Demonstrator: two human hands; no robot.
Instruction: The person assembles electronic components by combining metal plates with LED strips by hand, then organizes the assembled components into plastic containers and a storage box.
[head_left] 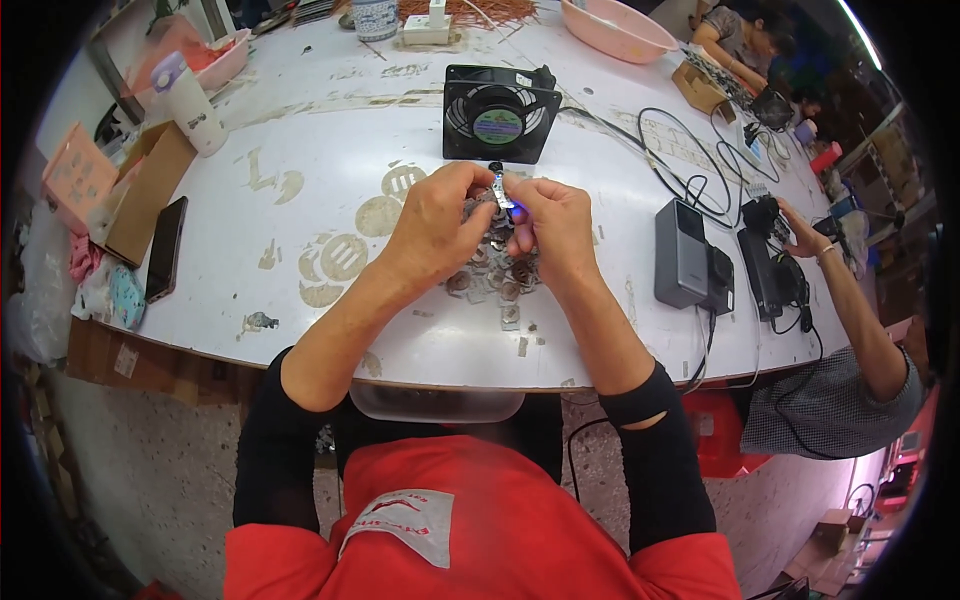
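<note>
Two hands meet near mid-bench, head view; clock directions below are taken from the point where they meet. Left hand (435,225): fingers curled, narrow gap, tips beside a small pale piece (503,196); cannot tell whether they grip it. Right hand (555,225): thumb and forefinger closed on this piece, a blue-violet glow just beside the fingertips. Piece is held above the bench (250,250), in front of the fan.

At 6 o'clock, under and between the hands: loose pile of small flat pieces (490,280), grey and brownish, some round. At 12, near: black square fan (498,115), standing upright, green label at its hub. At 11, far: blue-and-white mug (376,18). At 1, far: pink basin (620,28).

Just past 3: grey box-shaped device (681,255); farther out, black power strip (762,275) with cords. Beside the strip, a co-worker's hand (803,230) reaches in.

At 9, well apart: dark phone (167,249), leaning by an open cardboard box (150,190). Near 10: white bottle (188,105), purple lid, beside that box.
</note>
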